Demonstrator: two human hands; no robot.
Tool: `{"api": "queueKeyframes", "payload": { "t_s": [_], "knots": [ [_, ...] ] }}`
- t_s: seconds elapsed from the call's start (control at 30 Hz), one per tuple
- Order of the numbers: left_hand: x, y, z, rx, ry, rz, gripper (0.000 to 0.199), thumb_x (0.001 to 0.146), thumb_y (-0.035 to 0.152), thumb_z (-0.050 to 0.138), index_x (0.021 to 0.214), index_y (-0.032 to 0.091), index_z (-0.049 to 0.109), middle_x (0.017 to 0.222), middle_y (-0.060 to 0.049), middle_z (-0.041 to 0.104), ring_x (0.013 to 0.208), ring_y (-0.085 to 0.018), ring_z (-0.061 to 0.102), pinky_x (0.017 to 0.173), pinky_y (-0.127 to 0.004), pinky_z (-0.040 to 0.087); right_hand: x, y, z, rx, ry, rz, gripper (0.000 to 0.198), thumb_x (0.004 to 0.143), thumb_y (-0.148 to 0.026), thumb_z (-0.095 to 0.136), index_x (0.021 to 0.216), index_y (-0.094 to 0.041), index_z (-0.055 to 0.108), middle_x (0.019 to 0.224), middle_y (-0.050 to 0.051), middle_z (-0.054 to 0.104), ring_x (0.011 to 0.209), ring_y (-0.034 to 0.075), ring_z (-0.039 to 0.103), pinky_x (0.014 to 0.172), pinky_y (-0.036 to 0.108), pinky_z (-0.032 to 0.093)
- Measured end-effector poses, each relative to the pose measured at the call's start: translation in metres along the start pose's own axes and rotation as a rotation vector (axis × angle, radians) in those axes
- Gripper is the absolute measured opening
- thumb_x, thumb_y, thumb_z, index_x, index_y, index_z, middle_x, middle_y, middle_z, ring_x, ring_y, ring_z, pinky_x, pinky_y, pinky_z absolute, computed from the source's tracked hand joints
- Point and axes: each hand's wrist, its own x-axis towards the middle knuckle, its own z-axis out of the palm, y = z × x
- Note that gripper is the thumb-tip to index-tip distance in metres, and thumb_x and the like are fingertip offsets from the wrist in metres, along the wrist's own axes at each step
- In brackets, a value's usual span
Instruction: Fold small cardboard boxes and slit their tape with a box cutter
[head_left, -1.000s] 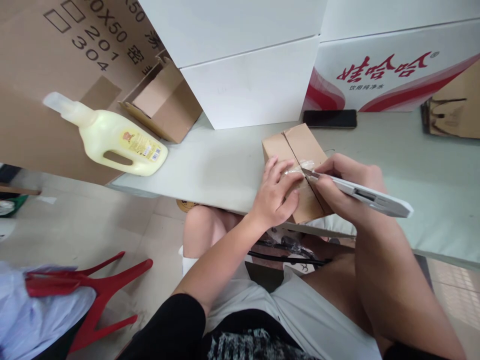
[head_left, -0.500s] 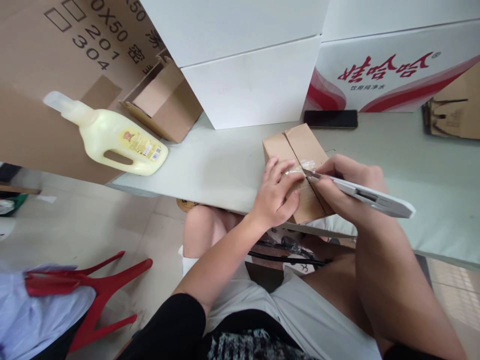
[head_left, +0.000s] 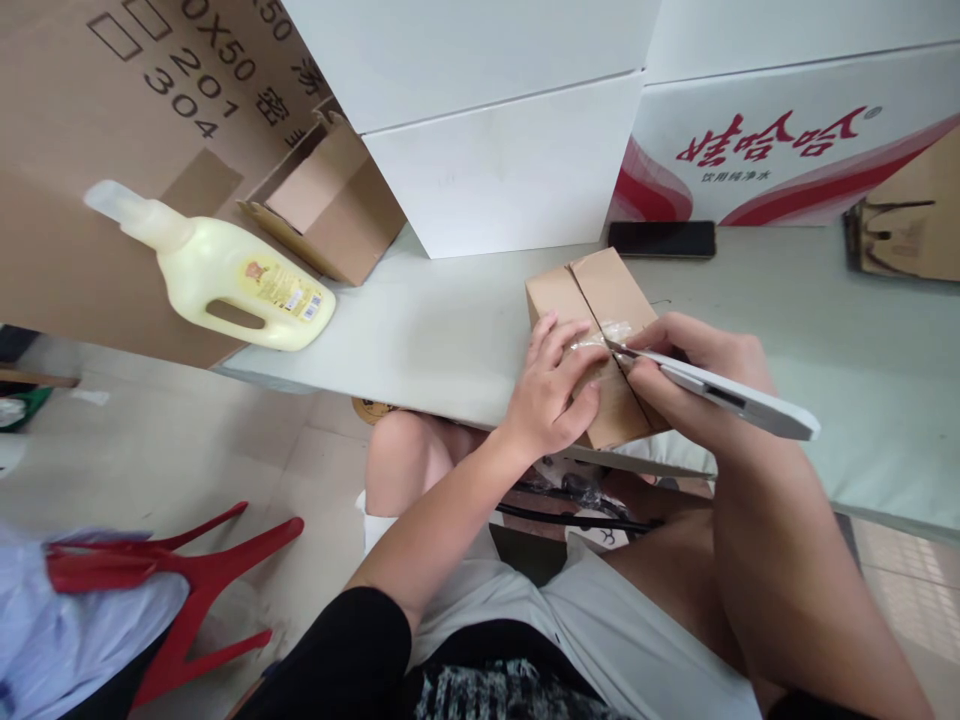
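Observation:
A small brown cardboard box [head_left: 611,285] sits at the table's front edge, with a dark seam between its top flaps. Crinkled clear tape [head_left: 616,330] lies across that seam. My left hand [head_left: 556,385] rests on the box's left side and top, its fingers spread and lying on the cardboard and tape. In my right hand [head_left: 694,365] is a white utility knife [head_left: 739,395], pinched near its blade end. The blade tip meets the seam beside the tape, close to my left fingertips. How deep the tip goes I cannot tell.
A black phone [head_left: 661,239] lies behind the box, before white cartons [head_left: 495,170] with red print. On the left stand a pale yellow bottle [head_left: 247,285], an open brown box [head_left: 337,200] and a large carton [head_left: 90,250]. A red stool [head_left: 202,580] is on the floor.
The knife's rear end has swung slightly left and down, with a small turn of my right hand. My left hand and the box have stayed put.

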Motion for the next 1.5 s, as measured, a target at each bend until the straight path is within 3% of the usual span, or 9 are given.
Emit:
{"api": "queueKeyframes", "payload": {
  "t_s": [0.3, 0.53, 0.77, 0.93, 1.17, 1.5],
  "knots": [
    [0.000, 0.000, -0.001, 0.018, -0.004, 0.020, 0.033, 0.102, 0.039, 0.040, 0.124, 0.023, 0.058, 0.140, -0.013, 0.058, 0.141, -0.029, 0.048, 0.128, -0.059, 0.024, 0.004, -0.005, -0.008, 0.069, -0.063, 0.010, 0.004, 0.068, -0.025, 0.059, 0.071, -0.026, 0.060, 0.056, -0.002, 0.060, 0.049, 0.014, 0.048, 0.050, 0.027, 0.037],
    [0.000, 0.001, -0.002, 0.031, -0.010, -0.008, 0.036, 0.103, 0.042, 0.038, 0.123, 0.023, 0.060, 0.140, -0.013, 0.058, 0.141, -0.029, 0.048, 0.128, -0.061, 0.026, -0.002, -0.008, -0.003, 0.045, 0.029, -0.023, 0.006, 0.070, -0.024, 0.059, 0.069, -0.026, 0.054, 0.054, -0.003, 0.054, 0.049, 0.014, 0.046, 0.051, 0.029, 0.036],
    [0.000, 0.002, -0.003, -0.017, -0.007, -0.016, 0.033, 0.101, 0.040, 0.041, 0.122, 0.022, 0.060, 0.139, -0.014, 0.058, 0.139, -0.029, 0.050, 0.129, -0.060, 0.024, 0.001, -0.011, -0.008, 0.112, -0.002, -0.070, 0.008, 0.068, -0.024, 0.058, 0.065, -0.025, 0.050, 0.048, -0.005, 0.046, 0.044, 0.012, 0.037, 0.048, 0.028, 0.033],
    [0.000, 0.003, -0.003, -0.047, 0.019, -0.008, 0.031, 0.101, 0.038, 0.043, 0.119, 0.020, 0.061, 0.136, -0.015, 0.058, 0.138, -0.029, 0.050, 0.129, -0.057, 0.024, 0.000, -0.011, -0.007, 0.124, 0.019, -0.091, 0.007, 0.069, -0.023, 0.057, 0.065, -0.025, 0.051, 0.049, -0.005, 0.047, 0.045, 0.012, 0.039, 0.048, 0.028, 0.033],
    [0.000, 0.003, -0.002, -0.052, 0.019, -0.017, 0.030, 0.101, 0.037, 0.043, 0.120, 0.023, 0.060, 0.136, -0.013, 0.059, 0.137, -0.029, 0.051, 0.129, -0.057, 0.024, -0.002, -0.003, 0.001, 0.049, -0.008, 0.005, 0.006, 0.068, -0.023, 0.059, 0.073, -0.024, 0.062, 0.058, -0.002, 0.061, 0.052, 0.014, 0.051, 0.053, 0.027, 0.037],
    [-0.001, 0.001, -0.002, -0.061, 0.014, -0.014, 0.033, 0.101, 0.040, 0.043, 0.121, 0.022, 0.061, 0.137, -0.015, 0.059, 0.140, -0.031, 0.048, 0.128, -0.060, 0.024, -0.002, -0.012, -0.008, 0.120, 0.010, 0.018, 0.007, 0.064, -0.023, 0.056, 0.058, -0.024, 0.053, 0.048, -0.003, 0.053, 0.044, 0.011, 0.043, 0.047, 0.026, 0.033]
  ]
}}
